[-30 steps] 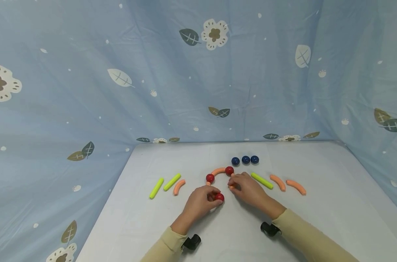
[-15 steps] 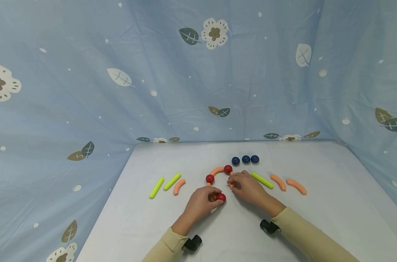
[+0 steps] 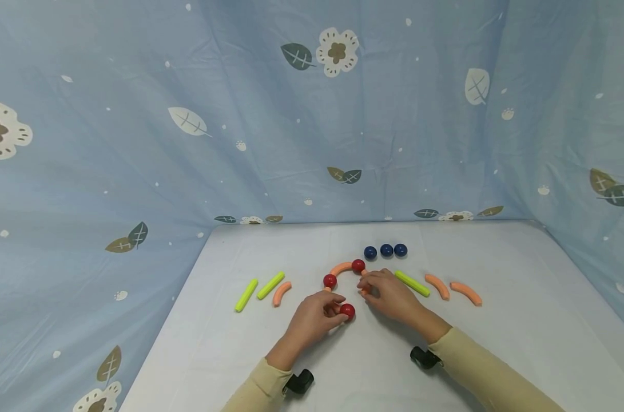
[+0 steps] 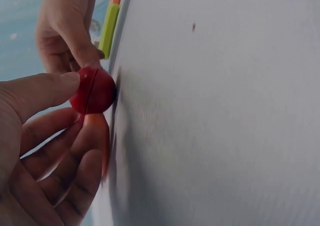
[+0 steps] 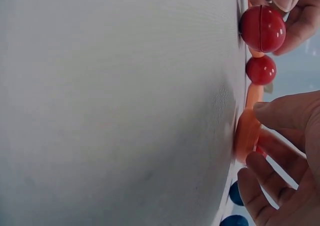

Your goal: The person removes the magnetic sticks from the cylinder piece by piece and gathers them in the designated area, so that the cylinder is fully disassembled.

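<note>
In the head view my left hand (image 3: 314, 317) has thumb and fingers at a red ball (image 3: 347, 311). The left wrist view shows the thumb against this ball (image 4: 95, 91), with an orange curved rod (image 4: 95, 121) joined to it and partly hidden by fingers. My right hand (image 3: 391, 292) pinches another orange curved rod (image 5: 246, 136); its fingers cover much of it from above. A red ball (image 3: 358, 265) sits at that rod's far end. From there an orange rod (image 3: 341, 268) arcs left to a third red ball (image 3: 330, 281).
Several blue balls (image 3: 386, 250) lie behind the arc. To the left are two yellow-green sticks (image 3: 246, 296) and a short orange curved rod (image 3: 282, 294). A yellow-green stick (image 3: 412, 284) and two orange curved rods (image 3: 466, 294) lie right. A patterned blue curtain (image 3: 312, 114) surrounds the table.
The near red ball has shifted slightly right and the far right red ball slightly left over the second. My left hand has since edged a little left; my right hand has hardly moved.
</note>
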`<state>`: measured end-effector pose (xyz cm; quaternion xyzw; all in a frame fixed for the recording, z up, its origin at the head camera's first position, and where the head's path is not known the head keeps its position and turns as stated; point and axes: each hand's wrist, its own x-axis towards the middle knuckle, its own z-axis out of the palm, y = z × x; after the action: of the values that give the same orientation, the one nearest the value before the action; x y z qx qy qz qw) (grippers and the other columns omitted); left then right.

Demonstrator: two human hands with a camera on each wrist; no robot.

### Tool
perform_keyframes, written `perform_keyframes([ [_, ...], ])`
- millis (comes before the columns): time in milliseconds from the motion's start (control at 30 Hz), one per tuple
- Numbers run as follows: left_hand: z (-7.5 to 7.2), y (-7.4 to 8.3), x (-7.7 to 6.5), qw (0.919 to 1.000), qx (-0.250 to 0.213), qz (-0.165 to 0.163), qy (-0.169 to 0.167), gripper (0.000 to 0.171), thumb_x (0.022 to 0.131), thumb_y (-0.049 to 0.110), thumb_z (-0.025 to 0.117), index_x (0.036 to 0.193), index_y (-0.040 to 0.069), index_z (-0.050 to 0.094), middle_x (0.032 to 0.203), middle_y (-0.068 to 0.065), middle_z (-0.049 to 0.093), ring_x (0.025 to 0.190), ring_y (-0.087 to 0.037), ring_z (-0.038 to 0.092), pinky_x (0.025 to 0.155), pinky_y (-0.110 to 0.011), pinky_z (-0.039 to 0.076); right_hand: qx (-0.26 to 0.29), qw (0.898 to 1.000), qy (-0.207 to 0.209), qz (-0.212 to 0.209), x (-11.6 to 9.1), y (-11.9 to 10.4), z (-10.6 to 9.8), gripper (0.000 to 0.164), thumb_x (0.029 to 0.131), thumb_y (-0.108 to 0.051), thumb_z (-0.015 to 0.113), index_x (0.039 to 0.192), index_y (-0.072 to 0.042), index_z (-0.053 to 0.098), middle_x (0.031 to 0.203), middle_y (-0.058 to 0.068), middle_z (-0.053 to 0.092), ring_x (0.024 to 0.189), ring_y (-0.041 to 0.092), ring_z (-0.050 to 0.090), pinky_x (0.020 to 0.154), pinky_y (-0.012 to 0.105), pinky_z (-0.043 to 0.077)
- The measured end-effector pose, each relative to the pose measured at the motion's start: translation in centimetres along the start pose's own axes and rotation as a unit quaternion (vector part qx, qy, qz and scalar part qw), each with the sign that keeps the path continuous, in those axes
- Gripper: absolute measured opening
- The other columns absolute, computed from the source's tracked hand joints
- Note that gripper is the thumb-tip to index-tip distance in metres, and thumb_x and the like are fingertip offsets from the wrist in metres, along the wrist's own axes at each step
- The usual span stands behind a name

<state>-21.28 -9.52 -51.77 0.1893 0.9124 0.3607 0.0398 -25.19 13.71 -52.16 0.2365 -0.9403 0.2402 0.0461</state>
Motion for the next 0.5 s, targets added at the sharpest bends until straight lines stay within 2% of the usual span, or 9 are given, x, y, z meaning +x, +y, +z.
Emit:
perform_keyframes([
  [200,-0.6,-0.7,-0.2,0.9995,0.007,0.016,0.026,0.034,0.088,0.025,0.082,0.119,0.014,0.075,0.102,0.006,0.066,0.084,-0.009,0.062,0.074,-0.023,0.053,0.013,1.0,0.002,0.011,-0.3,-0.3,-0.2,0.019,0.088,-0.017,0.08,0.107,-0.017,0.076,0.115,-0.002,0.07,0.103,0.018,0.059,0.094,0.04,0.054],
  [500,-1.1,-1.8,-0.3,0.9977,0.029,0.005,0.061,0.035,0.085,0.022,0.084,0.118,0.014,0.074,0.118,0.004,0.065,0.089,-0.012,0.063,0.075,-0.023,0.055,0.046,0.999,0.006,0.012,-1.1,-1.2,-0.4,0.026,0.086,-0.012,0.081,0.111,-0.017,0.074,0.103,-0.005,0.066,0.099,0.015,0.058,0.089,0.039,0.055],
])
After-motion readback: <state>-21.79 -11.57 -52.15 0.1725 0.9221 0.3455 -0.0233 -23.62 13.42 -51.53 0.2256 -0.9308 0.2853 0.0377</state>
